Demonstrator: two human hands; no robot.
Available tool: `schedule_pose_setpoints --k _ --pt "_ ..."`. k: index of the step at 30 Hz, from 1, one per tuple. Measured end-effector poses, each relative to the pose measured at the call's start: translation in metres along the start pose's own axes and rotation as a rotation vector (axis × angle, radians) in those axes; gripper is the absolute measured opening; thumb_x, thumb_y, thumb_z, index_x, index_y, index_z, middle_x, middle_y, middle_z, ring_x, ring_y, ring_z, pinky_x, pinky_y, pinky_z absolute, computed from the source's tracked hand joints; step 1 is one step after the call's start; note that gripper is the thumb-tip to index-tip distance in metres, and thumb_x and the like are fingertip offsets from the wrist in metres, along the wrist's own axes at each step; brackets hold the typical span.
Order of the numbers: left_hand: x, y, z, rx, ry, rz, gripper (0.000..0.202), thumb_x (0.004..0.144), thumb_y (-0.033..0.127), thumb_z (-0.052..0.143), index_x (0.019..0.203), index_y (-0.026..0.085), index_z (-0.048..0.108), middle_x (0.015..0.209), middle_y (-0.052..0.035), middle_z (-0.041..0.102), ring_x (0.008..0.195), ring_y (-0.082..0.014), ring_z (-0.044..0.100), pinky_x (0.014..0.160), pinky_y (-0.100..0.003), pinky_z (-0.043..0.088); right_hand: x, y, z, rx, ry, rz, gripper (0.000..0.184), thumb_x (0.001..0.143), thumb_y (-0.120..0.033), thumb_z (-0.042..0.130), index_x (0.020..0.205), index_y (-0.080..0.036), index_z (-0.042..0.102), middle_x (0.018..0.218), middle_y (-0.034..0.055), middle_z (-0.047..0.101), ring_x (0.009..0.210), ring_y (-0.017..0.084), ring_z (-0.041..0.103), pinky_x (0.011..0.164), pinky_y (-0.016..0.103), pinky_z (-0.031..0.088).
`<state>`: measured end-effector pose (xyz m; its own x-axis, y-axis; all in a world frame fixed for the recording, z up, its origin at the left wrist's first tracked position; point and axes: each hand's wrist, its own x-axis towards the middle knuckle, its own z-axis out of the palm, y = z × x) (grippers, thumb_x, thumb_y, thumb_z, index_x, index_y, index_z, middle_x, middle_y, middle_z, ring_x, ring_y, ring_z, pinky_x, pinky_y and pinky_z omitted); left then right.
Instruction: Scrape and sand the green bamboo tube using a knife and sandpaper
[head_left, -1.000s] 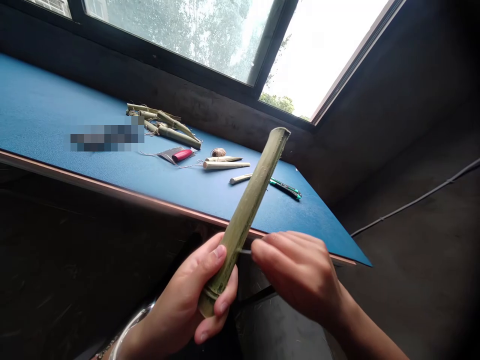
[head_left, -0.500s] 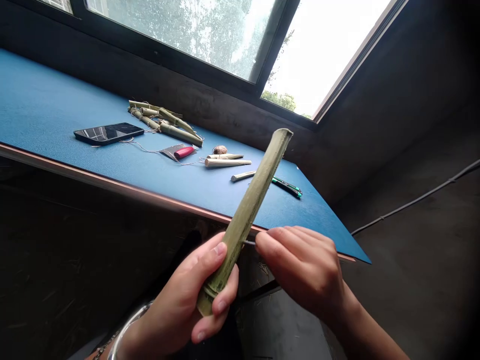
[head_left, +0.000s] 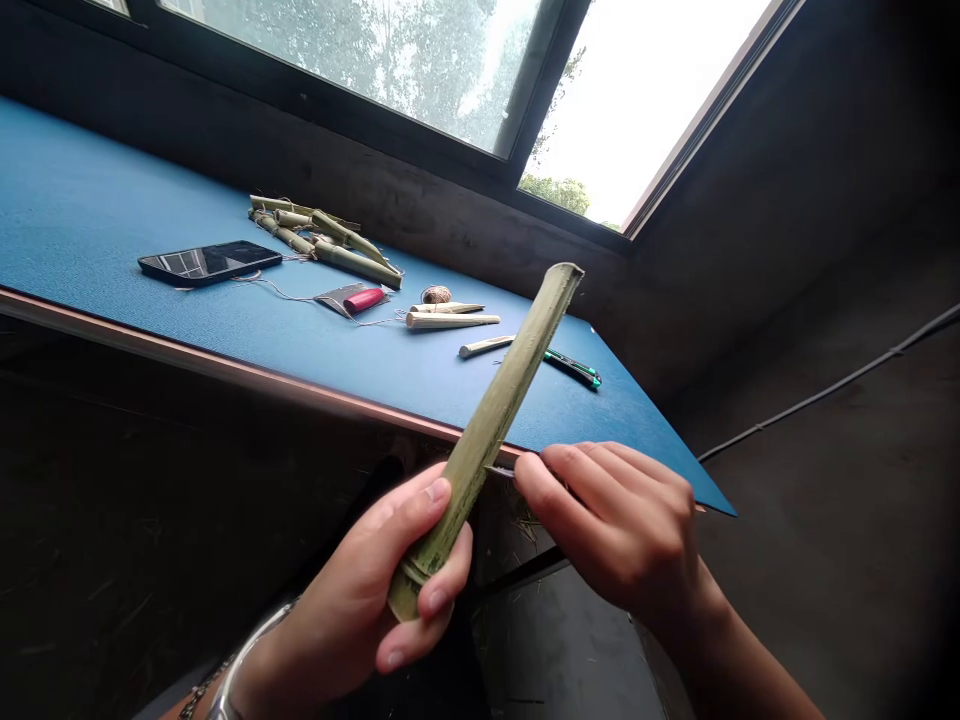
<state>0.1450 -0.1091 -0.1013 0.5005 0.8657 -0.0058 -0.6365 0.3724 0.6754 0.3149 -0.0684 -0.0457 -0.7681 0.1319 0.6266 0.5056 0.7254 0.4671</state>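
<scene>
Bamboo point(head_left: 514, 385): held over the table's point(head_left: 300, 340) near edge, slanting from near left to far right; cut far end free.

Left hand point(head_left: 390, 565): curled round the bamboo's near part, thumb pressed along its left side, fingertips showing at right. Grip unchanged over the last second.

Right hand point(head_left: 619, 515): closed in a loose fist, thumb and forefinger apparently pinching a thin blade point(head_left: 502, 471). Handle, if any, hidden in the palm; type of tool not determinable.

Change: right hand has crept farther along the bamboo. Blade tip, previously level with the left thumb, now meets the right edge a little beyond it. Since the bamboo barely shifted in the left hand, the motion looks to be all the blade's. Dark streaks point(head_left: 469, 497) run along the right side, near side of the contact.

Reading: probably a scraping or cutting stroke worked along that edge, left hand serving as clamp. Left thumb is now behind the blade's contact, which seems safer. A smooth rind could let the tip skid; judgement only.

Surroundings, no displacement noted on the table: phone point(head_left: 210, 262) at left, bamboo pile point(head_left: 356, 262) far, red handle point(head_left: 365, 299) mid-table, cutter point(head_left: 574, 369) at right, beyond the bamboo.
</scene>
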Motion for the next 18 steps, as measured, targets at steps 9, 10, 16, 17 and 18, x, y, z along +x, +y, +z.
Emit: schedule_pose_setpoints --k 9,10,16,17,18 --pt "-0.0011 0.0011 0.0015 0.042 0.0 -0.007 0.025 0.091 0.042 0.043 0.086 0.02 0.053 0.048 0.0084 0.045 0.027 0.0014 0.024 0.028 -0.007 0.021 -0.0034 0.0015 -0.0022 -0.112 0.028 -0.074 0.005 0.083 -0.014 0.055 0.083 -0.014 0.06 0.061 0.0013 0.06 0.058 0.011 0.055 0.061 0.026 0.04" --pt "-0.0008 0.0011 0.0014 0.047 -0.003 -0.013 0.025 0.091 0.042 0.042 0.086 0.02 0.053 0.049 0.0082 0.045 0.027 0.0013 0.024 0.028 -0.007 0.021 -0.0038 0.0015 -0.0021 -0.104 0.027 -0.088 0.006 0.083 -0.014 0.055 0.083 -0.014 0.06 0.061 0.0015 0.06 0.058 0.012 0.055 0.06 0.026 0.04" --pt "-0.0006 0.0006 0.0006 0.06 0.002 -0.014 0.024 0.091 0.041 0.042 0.094 0.02 0.054 0.049 0.0088 0.044 0.027 0.0012 0.023 0.028 -0.007 0.02 -0.0043 0.0029 -0.001 -0.125 0.033 -0.084 0.004 0.082 -0.014 0.056 0.084 -0.013 0.061 0.063 0.0024 0.061 0.058 0.012 0.056 0.06 0.026 0.04" --pt "-0.0008 0.0008 0.0007 0.064 -0.002 -0.018 0.025 0.091 0.042 0.042 0.095 0.02 0.053 0.049 0.0087 0.044 0.027 0.0011 0.024 0.028 -0.007 0.02 -0.0041 0.003 -0.0008 -0.113 0.034 -0.099 0.006 0.082 -0.014 0.055 0.084 -0.014 0.061 0.063 0.0026 0.061 0.058 0.013 0.056 0.06 0.026 0.04" --pt "-0.001 0.001 0.0009 0.07 -0.006 -0.021 0.025 0.091 0.042 0.042 0.095 0.02 0.053 0.049 0.0085 0.045 0.027 0.0009 0.024 0.028 -0.007 0.02 -0.0039 0.0032 -0.0005 -0.106 0.038 -0.11 0.006 0.082 -0.013 0.054 0.083 -0.014 0.061 0.063 0.0027 0.061 0.058 0.013 0.056 0.059 0.026 0.04"
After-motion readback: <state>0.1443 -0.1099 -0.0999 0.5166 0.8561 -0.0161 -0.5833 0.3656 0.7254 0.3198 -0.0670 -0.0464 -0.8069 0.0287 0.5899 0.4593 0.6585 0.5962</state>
